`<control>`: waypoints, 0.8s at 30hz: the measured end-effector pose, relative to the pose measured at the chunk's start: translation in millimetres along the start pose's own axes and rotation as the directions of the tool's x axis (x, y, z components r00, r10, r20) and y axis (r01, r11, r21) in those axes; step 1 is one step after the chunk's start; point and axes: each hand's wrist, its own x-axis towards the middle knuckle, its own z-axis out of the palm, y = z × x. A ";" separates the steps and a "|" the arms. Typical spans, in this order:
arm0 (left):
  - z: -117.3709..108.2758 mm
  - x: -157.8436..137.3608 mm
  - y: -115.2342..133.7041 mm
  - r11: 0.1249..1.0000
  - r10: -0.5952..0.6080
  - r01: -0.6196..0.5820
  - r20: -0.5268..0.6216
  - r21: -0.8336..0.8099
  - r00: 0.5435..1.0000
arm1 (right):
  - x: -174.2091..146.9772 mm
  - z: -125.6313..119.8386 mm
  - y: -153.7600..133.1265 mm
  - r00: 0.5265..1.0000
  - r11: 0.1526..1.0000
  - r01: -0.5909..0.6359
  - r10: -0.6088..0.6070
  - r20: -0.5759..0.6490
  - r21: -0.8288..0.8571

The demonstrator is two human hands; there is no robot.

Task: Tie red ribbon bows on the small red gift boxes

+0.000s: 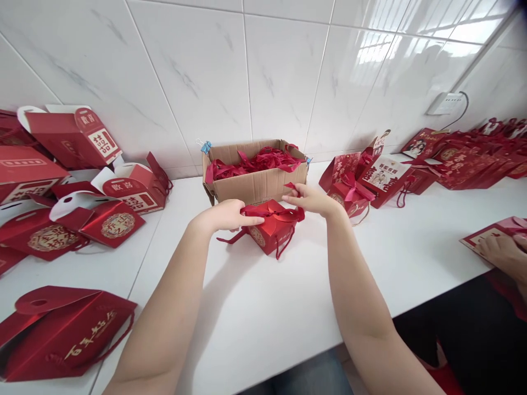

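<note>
A small red gift box (269, 233) with a gold round emblem and a cord handle stands on the white table in front of me. A red ribbon (284, 214) is tied across its top, one tail lying on the table to the left. My left hand (227, 215) is closed on the ribbon's left loop, its index finger stretched over the box top. At the right, my right hand (310, 198) pinches the ribbon, with a short end sticking up above the fingers. Part of the left fingers is hidden behind the ribbon.
Behind the box stands a cardboard carton (255, 186) full of red ribbons, with blue binder clips (206, 146). Red boxes (119, 224) crowd the left side, and more boxes (385, 178) stand at the right. Another person's hand (504, 252) rests on a red box at the far right.
</note>
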 end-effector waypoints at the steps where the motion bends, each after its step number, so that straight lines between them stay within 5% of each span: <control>1: 1.0 0.6 1.2 1.000 0.006 -0.006 -0.013 0.007 1.000 | 1.0 3.2 -1.7 1.000 1.000 0.011 -0.012 0.028 0.013; 6: 6.3 4.5 4.7 0.996 0.080 -0.075 -0.132 0.041 0.988 | 0.5 3.4 -0.4 0.992 0.995 0.056 -0.066 0.109 0.087; 11: 5.5 6.9 -1.9 0.976 0.162 -0.168 -0.053 -0.141 0.985 | -5.7 -9.8 -1.1 0.999 0.994 0.020 -0.017 0.029 -0.109; 15: -8.3 -0.7 -11.4 0.986 0.087 -0.106 -0.144 -0.129 0.986 | -13.0 -14.0 -10.9 0.998 0.987 0.027 -0.017 0.063 -0.161; 19: -22.1 -11.9 -17.7 0.998 0.029 -0.023 -0.104 0.056 0.994 | -20.0 -14.0 -20.7 0.995 0.986 0.045 -0.029 0.096 -0.162; 24: -8.7 -0.2 -25.0 0.944 -0.298 0.265 0.163 0.197 0.941 | -21.0 -11.9 -23.9 0.988 0.986 0.091 -0.071 0.139 -0.140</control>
